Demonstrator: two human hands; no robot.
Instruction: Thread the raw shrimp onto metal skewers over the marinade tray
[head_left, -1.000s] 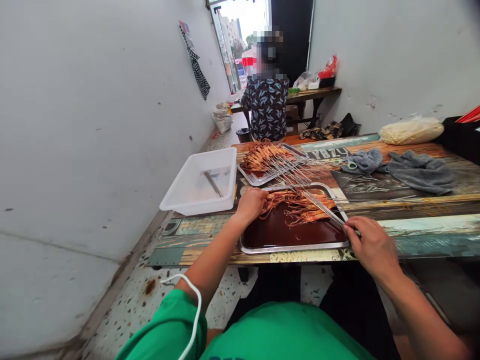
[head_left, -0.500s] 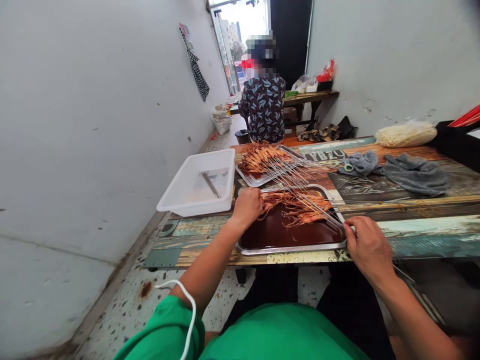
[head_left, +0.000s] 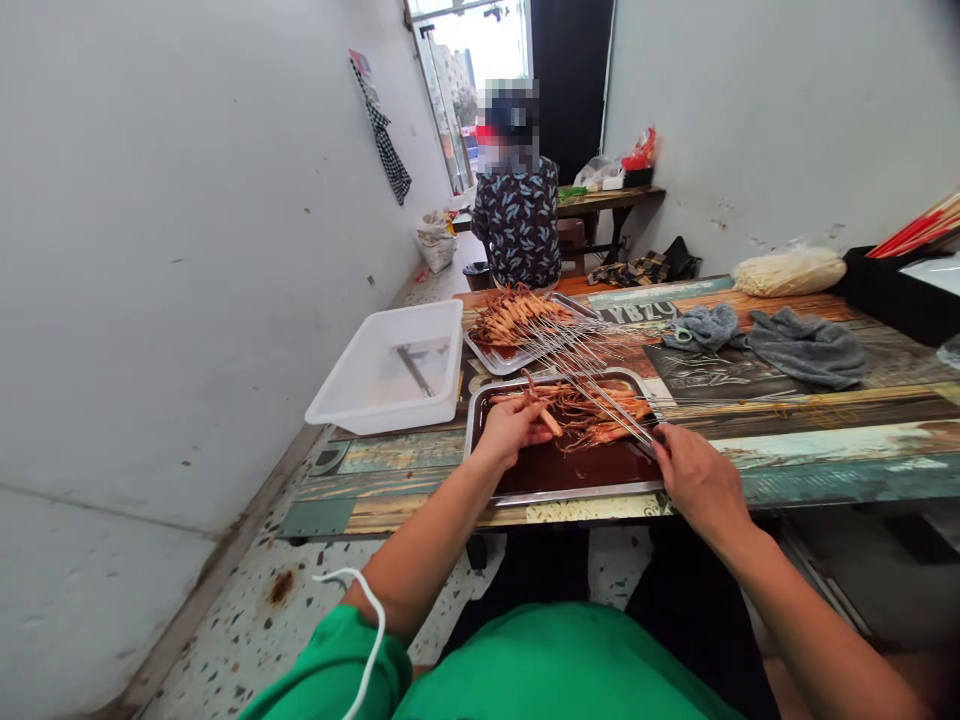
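At far left, on a table printed with multicoloured wood planks [head_left: 817, 452]: 1 translucent white, rectangular plastic tub [head_left: 375, 385], with 1 narrow, silver-coloured metal strip [head_left: 414, 371] inside. Next, left hand [head_left: 517, 428] over the left part of 1 shallow, silver-coloured metal tray of dark red-brown liquid [head_left: 570, 494]; fingers closed around 1 reddish-orange, stringy food piece [head_left: 551, 424], pale blunt end pointing right and downward. Compared with 0.5 s earlier: left hand shifted from the tray's far left corner towards its middle, with the piece now plainly in view. Significance for the work: 1 piece singled out and turned towards the skewer side. Behind, 1 smaller silver-coloured metal tray [head_left: 498, 372] under a mound of similar orange pieces [head_left: 514, 315]. In the nearer tray, towards far right, a loose heap of reddish-orange pieces [head_left: 611, 432], crossed by thin, straight metal skewers [head_left: 626, 420]. At the right rim, right hand [head_left: 697, 480], thumb and fingers pinched on the skewers' near ends (exact count impossible to tell). Farther right, 2 crumpled grey cloths [head_left: 810, 350], apart from both hands.
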